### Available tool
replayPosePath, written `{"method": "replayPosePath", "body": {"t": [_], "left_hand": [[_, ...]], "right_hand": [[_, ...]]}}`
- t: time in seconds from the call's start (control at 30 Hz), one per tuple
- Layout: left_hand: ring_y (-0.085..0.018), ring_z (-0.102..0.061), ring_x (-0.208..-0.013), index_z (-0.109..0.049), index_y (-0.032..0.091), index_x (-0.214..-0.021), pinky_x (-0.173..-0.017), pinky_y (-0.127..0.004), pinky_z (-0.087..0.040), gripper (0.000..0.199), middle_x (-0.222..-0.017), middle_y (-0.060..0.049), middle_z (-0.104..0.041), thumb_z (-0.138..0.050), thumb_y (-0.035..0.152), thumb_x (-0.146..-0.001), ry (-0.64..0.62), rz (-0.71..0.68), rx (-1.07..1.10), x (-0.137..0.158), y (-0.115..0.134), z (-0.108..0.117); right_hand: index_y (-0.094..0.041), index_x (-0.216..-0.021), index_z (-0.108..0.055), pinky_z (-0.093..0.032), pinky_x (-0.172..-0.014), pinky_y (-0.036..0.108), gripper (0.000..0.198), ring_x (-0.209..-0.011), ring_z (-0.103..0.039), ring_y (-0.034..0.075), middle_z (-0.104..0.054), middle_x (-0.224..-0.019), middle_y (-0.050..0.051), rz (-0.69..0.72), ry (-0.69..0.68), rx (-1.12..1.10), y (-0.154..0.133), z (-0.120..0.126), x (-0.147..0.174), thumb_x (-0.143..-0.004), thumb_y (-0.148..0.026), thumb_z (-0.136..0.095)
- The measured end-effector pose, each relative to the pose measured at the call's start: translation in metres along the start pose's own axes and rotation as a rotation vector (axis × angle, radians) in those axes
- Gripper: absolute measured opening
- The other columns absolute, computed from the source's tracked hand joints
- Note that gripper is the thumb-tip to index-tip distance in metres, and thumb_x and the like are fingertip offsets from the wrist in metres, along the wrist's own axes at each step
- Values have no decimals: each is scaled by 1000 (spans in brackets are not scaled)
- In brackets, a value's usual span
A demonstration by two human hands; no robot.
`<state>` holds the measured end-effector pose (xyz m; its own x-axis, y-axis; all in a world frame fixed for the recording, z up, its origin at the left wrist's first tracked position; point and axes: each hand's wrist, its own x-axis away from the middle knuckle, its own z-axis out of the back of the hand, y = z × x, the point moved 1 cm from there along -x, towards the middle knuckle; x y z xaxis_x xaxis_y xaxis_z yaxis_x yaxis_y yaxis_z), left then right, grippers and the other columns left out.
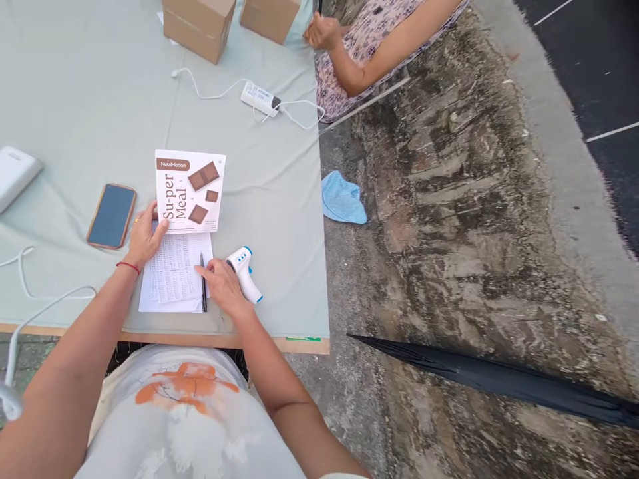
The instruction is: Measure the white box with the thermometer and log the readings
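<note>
"Left grip (146, 234) first: what's it doing?"

"Grasping the white Su-per Meal box (194, 193) by its lower-left corner, thumb over the printed face. The box is left of centre in the frame, tilted up over the top of the written sheet (174, 273)."

"And the right?"

"The right grip (223, 283) is half-curled, index finger stretched across the pen (204, 293) at the sheet's right edge. I can't tell whether it pinches the pen or merely rests there. The thermometer gun (244, 273) lies just beside that hand, to its right."

"How far along, then?"

"Partway, I'd judge. The box is in hand, and rows of marks — too small to read — fill much of the sheet. What's left is harder to say: the box hasn't been set down, and the pen lies flat along the paper rather than poised to write."

"Anything else near?"

"A phone (112, 216) on the bench (279, 199), left of the box — well clear of the sheet."
</note>
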<state>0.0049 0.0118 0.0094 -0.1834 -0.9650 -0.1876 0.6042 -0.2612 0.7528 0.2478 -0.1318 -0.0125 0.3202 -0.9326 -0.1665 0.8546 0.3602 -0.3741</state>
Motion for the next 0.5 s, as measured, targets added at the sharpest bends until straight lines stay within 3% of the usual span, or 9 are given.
{"method": "replayPosePath", "body": {"t": [0.17, 0.3, 0.4, 0.5], "left_hand": [[-42, -65, -127, -52, 15, -164, -111, -59, -51, 107, -131, -21, -76, -29, 97, -100, 5, -2, 13, 1, -2, -2], [-43, -64, -129, -53, 17, -164, -109, -59, -52, 107, -130, -21, -76, -29, 98, -98, 7, 12, 20, 1, 0, -3], [-43, -65, -127, -54, 19, -163, -108, -59, -52, 105, -126, -20, -77, -29, 98, -98, 7, 7, 27, 2, 3, -3], [-42, -65, -125, -54, 18, -162, -109, -58, -52, 106, -124, -20, -76, -28, 99, -98, 4, 3, 20, 2, 4, -5]], "right_hand": [[-25, -112, -81, -39, -78, 33, 31, -86, -51, 20, -65, -96, 6, 139, -141, 3, 14, 19, 12, -107, -5, -58], [-24, -97, -76, -41, -78, 34, 18, -87, -56, 21, -66, -91, 5, 162, -196, -78, 21, 37, 32, -105, -12, -65], [-24, -98, -72, -47, -79, 35, 12, -86, -60, 22, -69, -91, 5, 81, -182, -191, 20, 47, 43, -107, -22, -63], [-25, -95, -67, -51, -74, 34, 16, -76, -60, 20, -67, -83, 2, -105, -30, -430, 10, 48, 51, -106, -35, -63]]}}
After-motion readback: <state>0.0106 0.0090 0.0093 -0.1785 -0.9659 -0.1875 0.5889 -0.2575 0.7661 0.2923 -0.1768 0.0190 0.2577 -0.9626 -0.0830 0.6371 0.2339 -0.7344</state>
